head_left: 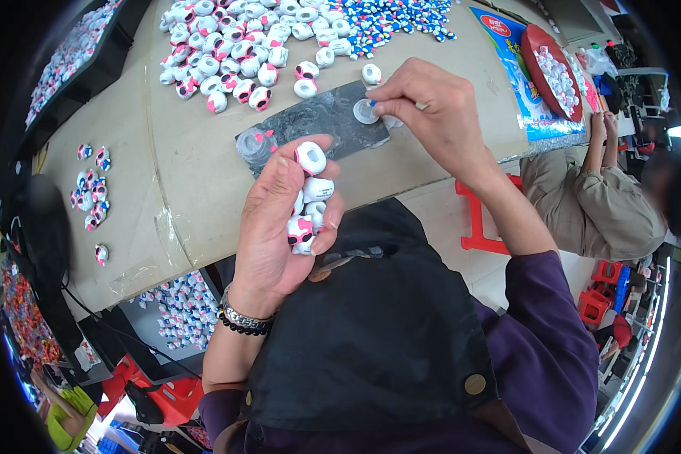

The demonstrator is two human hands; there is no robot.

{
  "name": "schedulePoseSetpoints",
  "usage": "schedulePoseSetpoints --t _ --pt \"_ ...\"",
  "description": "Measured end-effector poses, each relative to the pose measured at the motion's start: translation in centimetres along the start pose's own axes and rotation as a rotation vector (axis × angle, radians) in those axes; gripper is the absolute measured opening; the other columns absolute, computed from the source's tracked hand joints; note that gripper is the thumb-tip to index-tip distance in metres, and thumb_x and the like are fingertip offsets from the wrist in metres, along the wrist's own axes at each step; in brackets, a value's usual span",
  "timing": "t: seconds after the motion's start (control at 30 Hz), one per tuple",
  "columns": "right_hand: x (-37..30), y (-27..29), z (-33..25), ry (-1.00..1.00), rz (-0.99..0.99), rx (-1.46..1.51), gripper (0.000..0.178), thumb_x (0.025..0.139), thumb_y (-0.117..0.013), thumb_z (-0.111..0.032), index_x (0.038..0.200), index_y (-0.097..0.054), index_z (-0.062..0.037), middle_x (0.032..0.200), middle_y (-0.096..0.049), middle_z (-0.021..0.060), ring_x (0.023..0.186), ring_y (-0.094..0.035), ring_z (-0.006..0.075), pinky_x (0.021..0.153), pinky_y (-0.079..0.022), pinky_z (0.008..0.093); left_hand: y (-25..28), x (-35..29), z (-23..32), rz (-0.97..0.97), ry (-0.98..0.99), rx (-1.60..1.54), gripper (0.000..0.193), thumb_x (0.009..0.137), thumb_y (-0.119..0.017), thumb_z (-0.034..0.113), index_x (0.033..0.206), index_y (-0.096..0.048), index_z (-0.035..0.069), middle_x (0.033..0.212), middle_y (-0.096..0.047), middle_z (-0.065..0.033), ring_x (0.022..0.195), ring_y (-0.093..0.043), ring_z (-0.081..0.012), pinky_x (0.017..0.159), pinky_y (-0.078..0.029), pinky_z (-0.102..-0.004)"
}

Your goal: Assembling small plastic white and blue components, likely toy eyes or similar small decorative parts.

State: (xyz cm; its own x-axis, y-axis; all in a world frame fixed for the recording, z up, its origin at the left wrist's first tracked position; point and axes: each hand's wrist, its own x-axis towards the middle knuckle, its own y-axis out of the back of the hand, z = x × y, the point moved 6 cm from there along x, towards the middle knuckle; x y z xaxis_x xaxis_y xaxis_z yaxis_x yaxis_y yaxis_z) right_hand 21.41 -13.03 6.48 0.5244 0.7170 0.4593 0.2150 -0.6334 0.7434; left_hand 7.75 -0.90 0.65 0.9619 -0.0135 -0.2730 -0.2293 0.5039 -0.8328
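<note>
My left hand (268, 227) is closed round several small white toy heads (310, 158) with pink and black markings, stacked along the palm and fingers. My right hand (439, 113) pinches a small blue piece (372, 103), mostly hidden by the fingertips. Those fingertips are at a small round translucent dish (365, 113) on a dark, smeared board (310, 125). Small pink bits (264, 136) lie on a round pale patch at the board's left end. One loose white head (371, 73) sits just beyond the right fingers.
Many white heads (234, 45) are heaped at the far side, beside a pile of small blue pieces (393, 23). Assembled figures (91, 193) lie at the left. A red tray (533, 53) stands right; a bin of figures (181, 310) is below the table edge. Another person (598, 189) sits right.
</note>
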Motion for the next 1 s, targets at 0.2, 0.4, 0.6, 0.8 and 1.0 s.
schedulePoseSetpoints --t 0.2,0.4,0.6,0.8,1.0 --pt "-0.8 -0.3 -2.0 -0.450 0.242 0.891 0.015 0.078 -0.068 0.010 0.091 -0.068 0.0049 0.082 -0.062 0.0064 0.072 -0.060 0.0116 0.063 -0.048 0.0235 -1.0 1.0 0.0 0.029 -0.122 0.109 0.038 0.097 -0.054 0.031 0.123 -0.048 0.005 0.105 -0.058 -0.0072 0.063 -0.054 -0.0121 0.043 -0.037 -0.0204" --pt "-1.3 -1.4 -3.4 -0.424 0.246 0.976 0.015 0.077 -0.068 0.011 0.091 -0.068 0.0054 0.082 -0.060 0.0067 0.071 -0.059 0.0111 0.064 -0.048 0.0225 -1.1 1.4 0.2 0.026 -0.269 0.238 0.033 0.096 -0.058 0.027 0.119 -0.049 0.004 0.096 -0.059 -0.0043 0.062 -0.053 -0.0085 0.043 -0.035 -0.0195" --pt "-1.6 -1.1 -3.8 -0.338 0.170 0.756 0.015 0.076 -0.070 0.010 0.090 -0.070 0.0042 0.084 -0.060 0.0060 0.074 -0.058 0.0098 0.065 -0.046 0.0215 -1.4 1.0 0.6 0.058 -0.364 0.452 0.029 0.096 -0.058 0.020 0.118 -0.049 0.002 0.086 -0.057 -0.0014 0.064 -0.052 -0.0056 0.046 -0.037 -0.0184" --pt "-1.9 -1.2 -5.0 -0.211 0.161 0.551 0.016 0.072 -0.074 0.008 0.086 -0.070 0.0018 0.077 -0.062 0.0064 0.071 -0.057 0.0119 0.063 -0.044 0.0243 -0.6 0.0 1.0 0.108 -0.499 0.774 0.028 0.095 -0.058 0.017 0.117 -0.052 0.000 0.092 -0.055 -0.0036 0.070 -0.051 -0.0054 0.057 -0.041 -0.0186" --pt "-0.7 -1.7 -6.2 -0.034 0.134 0.485 0.021 0.069 -0.076 0.005 0.089 -0.070 -0.0004 0.076 -0.063 0.0079 0.072 -0.060 0.0174 0.065 -0.046 0.0268 0.2 -1.1 2.3 0.118 -0.518 0.810 0.025 0.095 -0.057 0.012 0.116 -0.053 0.000 0.095 -0.055 -0.0056 0.077 -0.051 -0.0055 0.064 -0.042 -0.0190"
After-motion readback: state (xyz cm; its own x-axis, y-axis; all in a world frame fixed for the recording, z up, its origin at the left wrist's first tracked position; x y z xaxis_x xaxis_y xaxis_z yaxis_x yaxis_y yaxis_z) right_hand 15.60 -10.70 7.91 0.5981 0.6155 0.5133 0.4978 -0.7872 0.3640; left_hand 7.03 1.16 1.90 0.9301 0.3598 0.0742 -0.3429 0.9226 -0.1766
